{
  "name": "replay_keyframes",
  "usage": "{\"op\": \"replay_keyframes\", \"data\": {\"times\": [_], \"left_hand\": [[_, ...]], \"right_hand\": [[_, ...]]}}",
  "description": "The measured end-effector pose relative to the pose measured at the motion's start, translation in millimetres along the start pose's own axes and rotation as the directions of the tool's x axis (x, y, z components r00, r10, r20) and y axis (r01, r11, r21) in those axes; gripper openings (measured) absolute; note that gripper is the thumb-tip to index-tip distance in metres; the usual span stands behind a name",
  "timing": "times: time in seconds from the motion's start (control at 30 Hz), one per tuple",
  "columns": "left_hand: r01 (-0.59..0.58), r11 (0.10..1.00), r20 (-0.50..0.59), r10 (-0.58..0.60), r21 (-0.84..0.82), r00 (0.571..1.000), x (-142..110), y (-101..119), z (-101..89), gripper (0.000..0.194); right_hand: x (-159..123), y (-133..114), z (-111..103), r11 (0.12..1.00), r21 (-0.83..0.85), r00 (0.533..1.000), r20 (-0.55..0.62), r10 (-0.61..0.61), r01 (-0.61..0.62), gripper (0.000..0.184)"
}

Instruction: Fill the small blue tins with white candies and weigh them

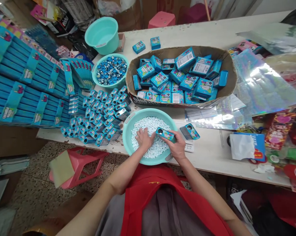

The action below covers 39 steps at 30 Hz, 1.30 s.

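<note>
A turquoise basin (126, 139) full of small white candies (151, 123) sits at the table's near edge. My left hand (145, 140) rests on the candies with its fingers spread, its thumb close to the box. Over the right side of the basin, my right hand (176, 146) grips a small blue candy box (167, 134) with a round hole in its top. Another blue box with a similar hole (190, 131) stands on the table just right of that hand.
Beyond the basin is a cardboard tray (232, 78) heaped with blue boxes. Packed rows of small boxes (98, 114) stand left, near a bowl of blue and silver caps (110, 70). Stacked display cartons (27, 85) rise far left; shiny plastic sheets (268, 82) lie right.
</note>
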<state>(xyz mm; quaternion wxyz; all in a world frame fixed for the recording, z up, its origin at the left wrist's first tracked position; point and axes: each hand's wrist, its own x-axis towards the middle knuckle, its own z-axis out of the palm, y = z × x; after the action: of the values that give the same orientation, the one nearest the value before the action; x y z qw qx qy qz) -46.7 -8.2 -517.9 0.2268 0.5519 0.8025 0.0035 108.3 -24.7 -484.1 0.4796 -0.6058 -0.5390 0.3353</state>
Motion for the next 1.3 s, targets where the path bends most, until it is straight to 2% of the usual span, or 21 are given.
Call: {"op": "replay_keyframes", "data": {"times": [0.07,0.13,0.17,0.27,0.37,0.4,0.43,0.5,0.53,0.6,0.67,0.77,0.87,1.0,1.13,1.3], "left_hand": [[-0.115,0.993,0.082,0.112,0.026,0.990,-11,6,7.0,0.051],[-0.199,0.980,0.164,0.201,-0.023,0.966,-15,4,7.0,0.041],[-0.193,0.976,0.188,0.208,-0.098,0.960,-14,1,4.9,0.033],[-0.063,0.914,0.209,0.158,-0.401,0.965,-4,-14,-6.8,0.013],[0.032,0.814,0.207,0.110,-0.580,0.972,4,-23,-25.2,0.012],[0.074,0.754,0.217,0.093,-0.653,0.972,4,-22,-32.6,0.016],[0.127,0.654,0.231,0.074,-0.746,0.970,4,-20,-40.4,0.019],[0.210,0.369,0.252,0.067,-0.905,0.966,0,-11,-56.1,0.024],[0.219,0.228,0.242,0.077,-0.949,0.967,-2,-5,-63.1,0.026],[0.188,0.029,0.190,0.097,-0.982,0.977,-5,8,-74.4,0.027],[0.151,-0.110,0.144,0.070,-0.982,0.987,-6,18,-81.4,0.027],[0.105,-0.239,0.104,0.013,-0.965,0.994,-4,26,-86.3,0.027],[0.069,-0.259,0.075,-0.016,-0.964,0.997,-2,29,-88.7,0.027],[0.086,-0.196,0.096,-0.041,-0.977,0.995,1,30,-90.9,0.026],[0.106,-0.180,0.111,-0.015,-0.978,0.994,3,32,-92.7,0.029],[0.074,-0.138,0.075,-0.002,-0.988,0.997,3,36,-94.3,0.032]], "right_hand": [[-1,6,3,1.000,-0.015,0.998,-0.054,-0.016,0.016,0.035],[-2,6,4,1.000,-0.013,0.997,-0.076,-0.013,0.012,0.034],[-2,4,3,1.000,-0.005,0.997,-0.082,-0.002,0.002,0.035],[-1,-5,2,1.000,0.009,0.998,-0.057,0.017,-0.016,0.036],[1,-12,3,0.999,-0.041,0.999,0.048,0.005,-0.003,0.034],[1,-13,4,0.998,-0.064,0.997,0.078,0.003,0.002,0.033],[0,-13,5,0.996,-0.084,0.994,0.105,0.001,0.008,0.032],[-1,-14,8,0.993,-0.117,0.989,0.147,-0.004,0.021,0.031],[-2,-14,10,0.991,-0.131,0.986,0.167,-0.004,0.027,0.030],[-4,-17,14,0.987,-0.160,0.978,0.210,0.003,0.032,0.030],[-5,-23,16,0.982,-0.183,0.968,0.250,0.010,0.037,0.030],[-3,-35,15,0.976,-0.203,0.959,0.283,-0.019,0.079,0.031],[1,-43,14,0.969,-0.229,0.961,0.275,-0.028,0.093,0.031],[7,-44,15,0.971,-0.227,0.959,0.283,-0.005,0.072,0.032],[10,-41,15,0.981,-0.188,0.957,0.289,0.010,0.047,0.033],[15,-43,13,0.987,-0.156,0.954,0.300,0.019,0.029,0.035]]}}
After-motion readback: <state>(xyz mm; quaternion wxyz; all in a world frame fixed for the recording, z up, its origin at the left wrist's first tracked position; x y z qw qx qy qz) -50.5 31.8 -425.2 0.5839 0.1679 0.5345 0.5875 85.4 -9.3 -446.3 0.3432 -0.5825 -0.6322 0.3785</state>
